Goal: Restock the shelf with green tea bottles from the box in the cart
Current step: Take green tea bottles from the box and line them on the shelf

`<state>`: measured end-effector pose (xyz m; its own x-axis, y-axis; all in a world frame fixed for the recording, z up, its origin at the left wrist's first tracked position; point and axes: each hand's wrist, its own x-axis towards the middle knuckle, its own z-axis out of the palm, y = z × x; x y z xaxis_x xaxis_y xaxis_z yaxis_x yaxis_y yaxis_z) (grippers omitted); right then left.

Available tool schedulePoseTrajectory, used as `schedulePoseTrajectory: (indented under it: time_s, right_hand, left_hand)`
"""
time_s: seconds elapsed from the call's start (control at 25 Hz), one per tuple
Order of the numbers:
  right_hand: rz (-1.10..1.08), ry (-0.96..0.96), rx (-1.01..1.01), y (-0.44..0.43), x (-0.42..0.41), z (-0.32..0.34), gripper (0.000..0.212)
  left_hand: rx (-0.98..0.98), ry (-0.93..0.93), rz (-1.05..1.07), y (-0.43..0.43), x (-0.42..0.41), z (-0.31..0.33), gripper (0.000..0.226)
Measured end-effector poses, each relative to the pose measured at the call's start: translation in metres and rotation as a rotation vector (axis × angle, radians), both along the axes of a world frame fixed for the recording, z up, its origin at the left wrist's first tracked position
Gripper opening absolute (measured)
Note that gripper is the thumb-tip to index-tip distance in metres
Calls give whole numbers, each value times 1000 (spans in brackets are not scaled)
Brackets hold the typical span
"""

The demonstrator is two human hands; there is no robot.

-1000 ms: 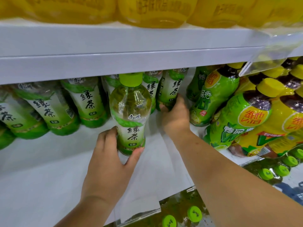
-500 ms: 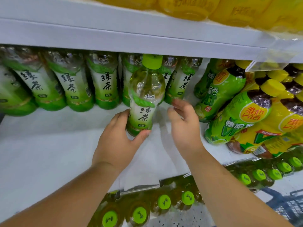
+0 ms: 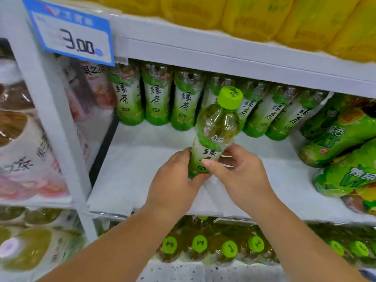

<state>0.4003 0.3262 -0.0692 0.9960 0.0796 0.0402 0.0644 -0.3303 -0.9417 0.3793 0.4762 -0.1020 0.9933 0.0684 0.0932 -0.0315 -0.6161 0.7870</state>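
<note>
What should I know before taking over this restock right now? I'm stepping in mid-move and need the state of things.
Left hand grips the green tea bottle low; right hand pinches its label side.
It tilts slightly over the bare front of the shelf, base hidden.
Done: a back row stands at the rear.
Left: set this one down, fill the front. Box and cart not in view.

two bare forearms (image 3: 122, 247) with bare left hand (image 3: 175, 186) and right hand (image 3: 244, 178)
</note>
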Motion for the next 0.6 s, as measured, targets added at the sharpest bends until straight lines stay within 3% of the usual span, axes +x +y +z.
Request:
schedulePoseTrajectory:
  time_s: [0.32, 0.6]
  right_hand:
    - [152, -48, -45, 104, 11, -1, 29]
    - [170, -134, -115, 156, 48, -4, 24]
  left_hand:
    - [74, 41, 210, 87, -12, 2, 38]
    - [-7, 181, 446, 110, 18, -9, 48]
